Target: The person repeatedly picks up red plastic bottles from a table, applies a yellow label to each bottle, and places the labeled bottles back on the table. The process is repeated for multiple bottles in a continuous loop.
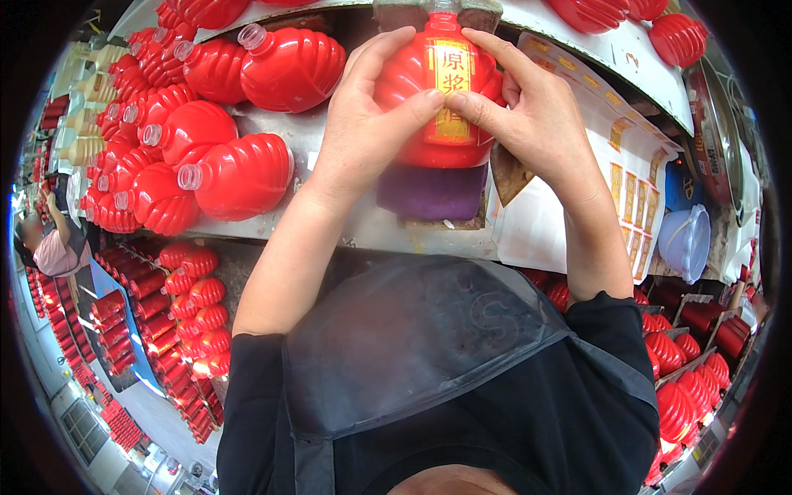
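The person's left hand and right hand clasp a glossy, ribbed red bottle by its sides, thumbs on the flat yellow label. It lies beside a purple pad, neck and long axis pointing away; bare worktop opens leftward, its edge nearer the person.

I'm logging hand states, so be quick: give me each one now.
Left hand: closed round the bottle, thumb on its label.
Right hand: closed round the same bottle's other side, thumb also on the label.
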Demonstrator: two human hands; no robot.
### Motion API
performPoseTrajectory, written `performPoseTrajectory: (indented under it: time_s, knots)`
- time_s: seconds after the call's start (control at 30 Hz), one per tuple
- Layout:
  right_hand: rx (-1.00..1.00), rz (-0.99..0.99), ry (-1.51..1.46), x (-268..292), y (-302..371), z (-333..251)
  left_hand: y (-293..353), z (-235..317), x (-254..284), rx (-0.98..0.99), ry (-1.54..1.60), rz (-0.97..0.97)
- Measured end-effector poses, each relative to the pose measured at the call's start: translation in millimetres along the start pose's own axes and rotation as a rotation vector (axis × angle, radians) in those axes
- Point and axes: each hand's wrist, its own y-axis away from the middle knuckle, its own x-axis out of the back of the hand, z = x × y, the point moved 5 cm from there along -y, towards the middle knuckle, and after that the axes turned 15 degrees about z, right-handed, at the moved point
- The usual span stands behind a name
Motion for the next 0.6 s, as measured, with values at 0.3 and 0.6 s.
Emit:
performPoseTrajectory:
  time_s: [0.3,0.6]
  knots:
    - [-0.127,-0.099,-0.065,5.7,-2.4,2.8,0.4,6.0,1.0,-0.049,-0.131,-0.006]
    - [0.111,-0.143,-0.277,4.1,-17.8,6.9,1.2,6.2,-0.4,-0.019,-0.158,-0.003]
